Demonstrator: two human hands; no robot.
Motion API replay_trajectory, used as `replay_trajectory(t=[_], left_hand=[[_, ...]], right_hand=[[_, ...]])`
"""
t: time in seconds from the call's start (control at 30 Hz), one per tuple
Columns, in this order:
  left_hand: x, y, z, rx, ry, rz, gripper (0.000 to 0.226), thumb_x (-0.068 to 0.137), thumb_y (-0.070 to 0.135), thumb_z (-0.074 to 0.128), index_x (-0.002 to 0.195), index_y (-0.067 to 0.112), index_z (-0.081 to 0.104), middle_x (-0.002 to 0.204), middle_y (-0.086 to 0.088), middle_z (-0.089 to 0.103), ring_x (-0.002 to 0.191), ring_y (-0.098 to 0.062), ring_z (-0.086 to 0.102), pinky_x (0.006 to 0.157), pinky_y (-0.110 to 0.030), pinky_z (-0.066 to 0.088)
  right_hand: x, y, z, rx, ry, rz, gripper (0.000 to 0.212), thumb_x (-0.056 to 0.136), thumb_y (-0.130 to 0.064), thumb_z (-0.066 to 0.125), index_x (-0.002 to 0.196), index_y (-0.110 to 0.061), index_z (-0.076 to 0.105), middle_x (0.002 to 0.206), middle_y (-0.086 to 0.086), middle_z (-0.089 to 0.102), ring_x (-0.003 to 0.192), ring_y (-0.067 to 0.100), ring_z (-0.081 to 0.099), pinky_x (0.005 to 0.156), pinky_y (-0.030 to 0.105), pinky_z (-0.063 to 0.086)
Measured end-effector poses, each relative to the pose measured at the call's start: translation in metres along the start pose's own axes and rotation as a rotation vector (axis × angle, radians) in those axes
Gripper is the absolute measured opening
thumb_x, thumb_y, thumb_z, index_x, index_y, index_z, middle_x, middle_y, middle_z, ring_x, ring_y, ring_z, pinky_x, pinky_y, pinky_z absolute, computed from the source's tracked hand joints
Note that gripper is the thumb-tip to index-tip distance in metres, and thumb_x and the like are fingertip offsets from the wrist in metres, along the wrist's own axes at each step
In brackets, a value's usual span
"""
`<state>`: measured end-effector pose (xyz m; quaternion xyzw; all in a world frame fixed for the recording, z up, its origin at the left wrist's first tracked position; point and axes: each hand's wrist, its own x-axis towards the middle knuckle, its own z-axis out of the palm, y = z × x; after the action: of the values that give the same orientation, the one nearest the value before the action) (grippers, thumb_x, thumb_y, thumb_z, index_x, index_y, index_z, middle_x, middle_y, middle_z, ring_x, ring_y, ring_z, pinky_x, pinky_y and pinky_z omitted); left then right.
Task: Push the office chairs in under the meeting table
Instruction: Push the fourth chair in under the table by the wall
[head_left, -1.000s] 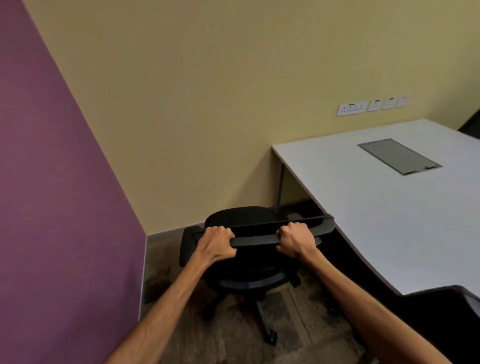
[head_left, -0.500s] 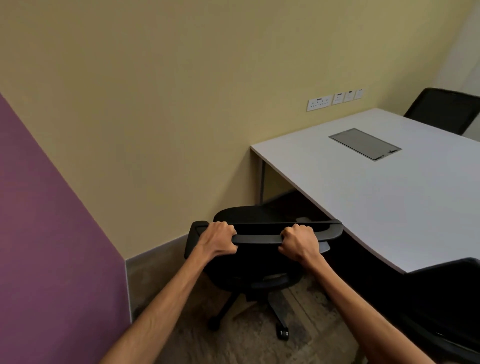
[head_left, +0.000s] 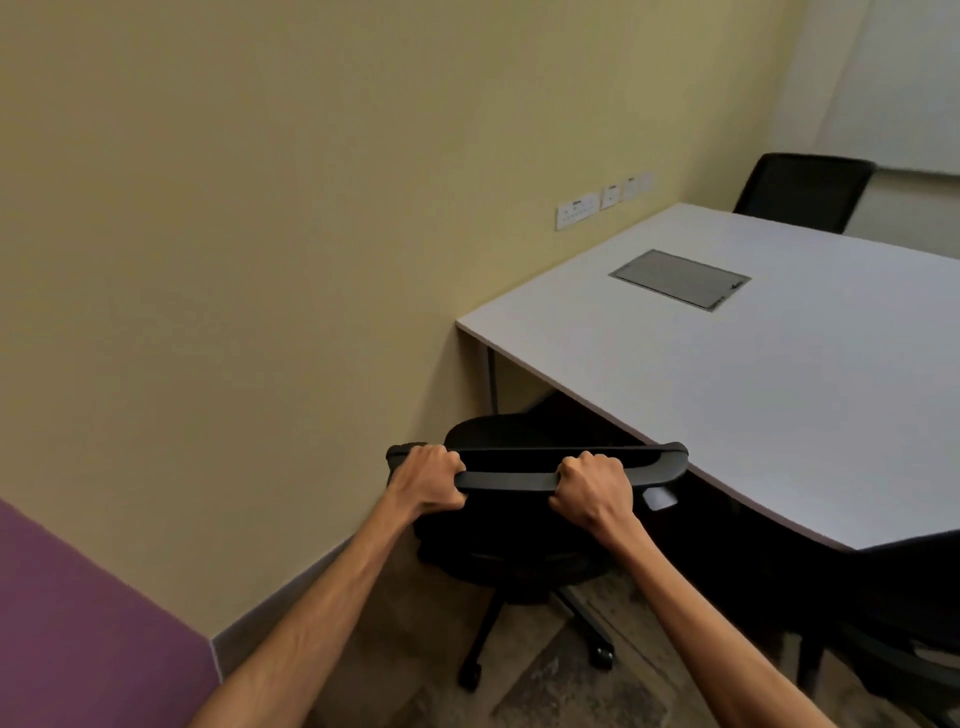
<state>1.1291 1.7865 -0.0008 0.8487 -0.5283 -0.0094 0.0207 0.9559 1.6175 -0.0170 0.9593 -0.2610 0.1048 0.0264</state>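
Head view: at lower centre, the left hand (head_left: 429, 480) and right hand (head_left: 592, 488) curl their fingers tight around the backrest top of the office chair (head_left: 519, 545), beside the meeting table (head_left: 753, 395) corner.

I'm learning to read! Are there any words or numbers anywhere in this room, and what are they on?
No text here can be read.
Wall sockets: small dark marks, too blurred to read.
Grey hatch in the table: a tiny dark mark at its corner, too small to read.
Chair: a pale tag under the backrest, nothing readable on it.
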Motion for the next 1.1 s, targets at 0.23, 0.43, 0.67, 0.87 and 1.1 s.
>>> replay_trajectory(t=[0.23,0.43,0.67,0.87,1.1], left_hand=[[0.068,-0.036,0.005,0.136,-0.013,0.084,0.031,0.066,0.035,0.053,0.075,0.012,0.071,0.072,-0.014,0.069,0.073,-0.034,0.065,0.061,-0.033,0.044],[0.152,-0.075,-0.006,0.177,-0.068,0.145,0.029,0.058,0.025,0.058,0.079,0.011,0.072,0.072,-0.013,0.069,0.072,-0.034,0.065,0.06,-0.032,0.041],[0.249,-0.111,-0.009,0.168,-0.092,0.283,0.022,0.05,0.03,0.059,0.062,0.013,0.067,0.059,-0.011,0.064,0.06,-0.032,0.062,0.054,-0.031,0.045],[0.329,-0.135,-0.009,0.145,-0.063,0.388,0.03,0.057,0.031,0.067,0.08,0.014,0.076,0.072,-0.01,0.07,0.073,-0.03,0.066,0.065,-0.031,0.048],[0.402,-0.168,-0.013,0.106,-0.119,0.498,0.026,0.055,0.028,0.064,0.07,0.008,0.071,0.068,-0.009,0.068,0.068,-0.029,0.063,0.06,-0.03,0.044]], right_hand=[[0.037,-0.012,0.017,0.051,-0.019,0.124,0.023,0.067,-0.035,0.058,0.067,-0.012,0.062,0.065,0.01,0.064,0.059,0.033,0.061,0.055,0.033,0.032],[0.103,-0.015,0.024,0.049,0.018,0.257,0.022,0.068,-0.034,0.061,0.058,-0.015,0.057,0.055,0.004,0.059,0.048,0.026,0.055,0.051,0.028,0.026],[0.172,-0.016,0.042,0.025,0.014,0.425,0.032,0.067,-0.033,0.064,0.051,-0.02,0.039,0.043,-0.005,0.037,0.038,0.015,0.02,0.044,0.026,0.011],[0.23,-0.024,0.057,0.032,-0.004,0.602,0.03,0.066,-0.029,0.063,0.049,-0.02,0.04,0.045,-0.002,0.047,0.039,0.015,0.021,0.044,0.026,0.012],[0.294,-0.03,0.067,-0.014,-0.035,0.713,0.034,0.07,-0.027,0.063,0.049,-0.021,0.038,0.041,-0.008,0.023,0.038,0.009,0.017,0.045,0.024,0.008]])
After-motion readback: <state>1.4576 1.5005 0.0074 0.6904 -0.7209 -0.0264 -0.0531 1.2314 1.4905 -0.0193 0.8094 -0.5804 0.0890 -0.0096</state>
